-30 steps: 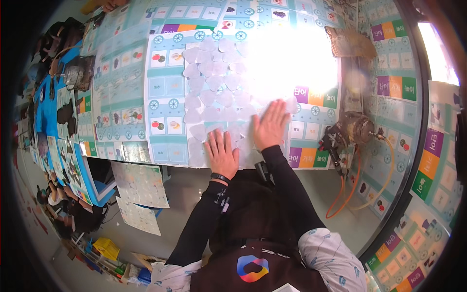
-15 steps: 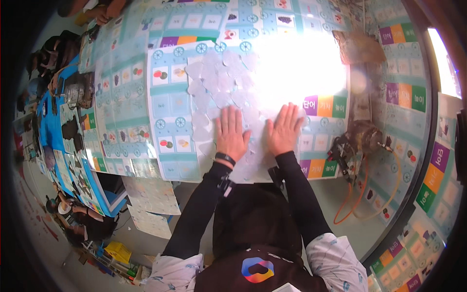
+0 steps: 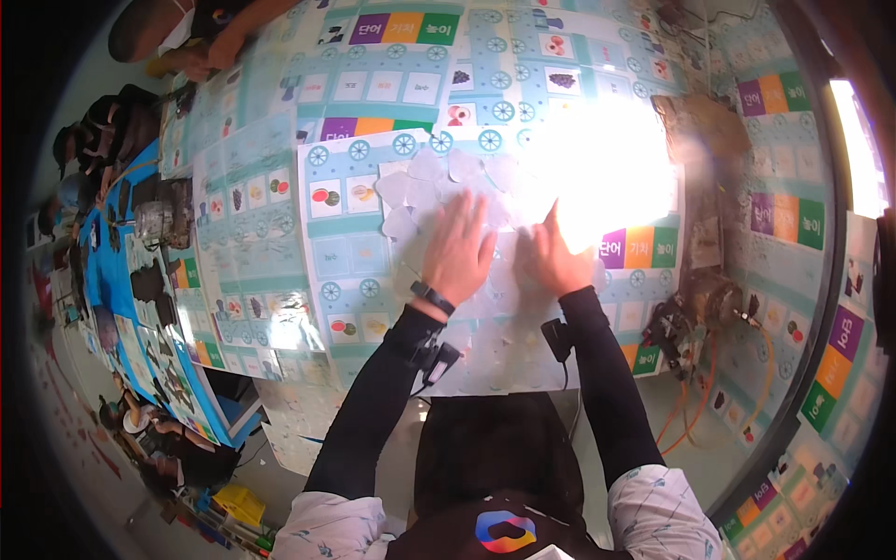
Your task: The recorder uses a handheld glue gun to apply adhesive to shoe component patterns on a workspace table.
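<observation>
My left hand (image 3: 459, 247) lies flat, fingers stretched out, on a layer of thin whitish translucent rounded pieces (image 3: 427, 168). Under these pieces is a pale sheet on a printed poster (image 3: 322, 245) with fruit pictures and wheel shapes. To its right, my right hand (image 3: 564, 265) also rests on the sheet, with its thumb apart and a finger pointing away from me. Strong glare washes out part of its fingers. Neither hand grips anything that I can see. Each wrist carries a small black device on a black sleeve.
More printed posters cover the table and the right-hand wall. At the right stand a brown cardboard-like piece (image 3: 702, 126) and a dark motor-like tool (image 3: 714, 299) with orange hoses. A person's hands (image 3: 210, 56) rest at the far left edge. A blue table (image 3: 117, 257) stands farther left.
Both hands have slid farther forward over the translucent pieces. The right hand's fingers have moved into the glare. The whole view has shifted, so the table appears lower.
</observation>
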### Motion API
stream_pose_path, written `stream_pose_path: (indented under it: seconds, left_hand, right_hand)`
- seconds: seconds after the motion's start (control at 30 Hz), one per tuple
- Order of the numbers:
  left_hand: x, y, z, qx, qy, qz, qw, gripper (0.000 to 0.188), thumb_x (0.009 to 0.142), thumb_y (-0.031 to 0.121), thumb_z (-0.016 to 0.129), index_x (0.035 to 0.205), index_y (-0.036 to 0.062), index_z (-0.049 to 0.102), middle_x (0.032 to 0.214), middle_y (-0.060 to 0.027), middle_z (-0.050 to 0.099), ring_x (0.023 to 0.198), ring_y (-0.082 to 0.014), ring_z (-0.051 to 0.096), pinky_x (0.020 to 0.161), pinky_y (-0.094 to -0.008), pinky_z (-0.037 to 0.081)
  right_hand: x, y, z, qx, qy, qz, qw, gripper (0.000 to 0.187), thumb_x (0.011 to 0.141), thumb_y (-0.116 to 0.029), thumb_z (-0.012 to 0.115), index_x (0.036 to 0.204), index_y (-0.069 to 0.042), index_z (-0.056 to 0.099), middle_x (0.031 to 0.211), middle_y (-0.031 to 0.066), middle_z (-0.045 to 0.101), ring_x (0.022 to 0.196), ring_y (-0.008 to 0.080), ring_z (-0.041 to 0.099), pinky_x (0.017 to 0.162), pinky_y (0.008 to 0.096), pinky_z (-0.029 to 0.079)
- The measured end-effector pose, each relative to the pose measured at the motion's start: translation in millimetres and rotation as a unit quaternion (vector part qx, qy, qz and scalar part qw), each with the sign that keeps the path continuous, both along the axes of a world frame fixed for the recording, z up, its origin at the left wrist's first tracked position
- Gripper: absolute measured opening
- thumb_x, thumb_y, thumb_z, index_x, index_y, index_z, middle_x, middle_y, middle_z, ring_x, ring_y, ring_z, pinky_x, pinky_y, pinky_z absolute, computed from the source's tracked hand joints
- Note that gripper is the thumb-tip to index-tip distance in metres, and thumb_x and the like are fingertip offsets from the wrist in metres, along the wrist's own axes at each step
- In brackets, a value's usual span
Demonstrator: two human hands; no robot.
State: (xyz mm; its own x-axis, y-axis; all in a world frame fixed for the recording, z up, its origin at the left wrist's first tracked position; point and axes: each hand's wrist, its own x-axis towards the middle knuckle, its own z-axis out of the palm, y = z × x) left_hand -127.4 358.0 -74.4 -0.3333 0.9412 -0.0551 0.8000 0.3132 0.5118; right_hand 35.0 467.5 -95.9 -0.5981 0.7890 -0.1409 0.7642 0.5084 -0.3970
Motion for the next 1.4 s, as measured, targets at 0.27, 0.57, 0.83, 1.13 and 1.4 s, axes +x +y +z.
stream_pose_path:
  seconds: [0.27, 0.57, 0.83, 1.13, 1.4]
  left_hand:
    - [-13.7, 39.5, -16.5, 0.018, 0.139, 0.033, 0.990, 0.059, 0.085, 0.038, 0.044, 0.133, 0.0047, 0.032, 0.141, -0.0164, 0.022, 0.131, -0.0339, 0.017, 0.105, -0.0487, 0.012]
    - [-39.3, 39.3, -9.4, 0.053, 0.110, -0.157, 0.980, 0.052, 0.084, 0.032, 0.046, 0.131, 0.0132, 0.036, 0.139, -0.0079, 0.029, 0.130, -0.0289, 0.021, 0.105, -0.0452, 0.018]
    - [-65.8, 2.3, -13.0, -0.005, 0.156, 0.101, 0.983, 0.062, 0.082, 0.035, 0.047, 0.132, 0.0010, 0.031, 0.140, -0.0171, 0.024, 0.131, -0.0317, 0.020, 0.106, -0.0442, 0.014]
    - [-85.2, 3.5, -12.4, 0.014, 0.079, -0.122, 0.989, 0.061, 0.083, 0.032, 0.045, 0.132, -0.0012, 0.029, 0.141, -0.0162, 0.024, 0.132, -0.0268, 0.019, 0.107, -0.0412, 0.014]
    - [-47.8, 37.7, -8.8, -0.001, 0.123, 0.072, 0.990, 0.066, 0.081, 0.034, 0.047, 0.131, -0.0042, 0.028, 0.141, -0.0208, 0.021, 0.131, -0.0347, 0.016, 0.107, -0.0450, 0.012]
  right_hand:
    - [-21.9, 49.6, -95.4, -0.212, 0.243, -0.093, 0.942, 0.056, 0.094, -0.027, 0.034, 0.133, 0.008, 0.015, 0.130, 0.0261, 0.035, 0.123, 0.0351, 0.032, 0.102, 0.0336, 0.024]
    - [-70.1, 31.5, -46.1, -0.073, 0.306, -0.020, 0.949, 0.057, 0.093, -0.025, 0.036, 0.135, 0.006, 0.013, 0.135, 0.0269, 0.025, 0.127, 0.0307, 0.025, 0.104, 0.0342, 0.018]
    - [-90.2, 33.8, -2.2, -0.315, 0.067, -0.191, 0.927, 0.055, 0.093, -0.025, 0.034, 0.132, 0.009, 0.017, 0.116, 0.0299, 0.044, 0.109, 0.0358, 0.044, 0.096, 0.0346, 0.031]
    - [-59.1, 23.4, -32.4, -0.101, 0.298, 0.032, 0.949, 0.053, 0.088, -0.021, 0.041, 0.130, 0.008, 0.025, 0.135, 0.0271, 0.026, 0.128, 0.0357, 0.024, 0.103, 0.0369, 0.022]
    - [-81.8, 31.5, -14.1, -0.152, 0.143, -0.135, 0.969, 0.054, 0.090, -0.026, 0.041, 0.127, 0.010, 0.027, 0.127, 0.0300, 0.035, 0.120, 0.0377, 0.034, 0.099, 0.0371, 0.029]
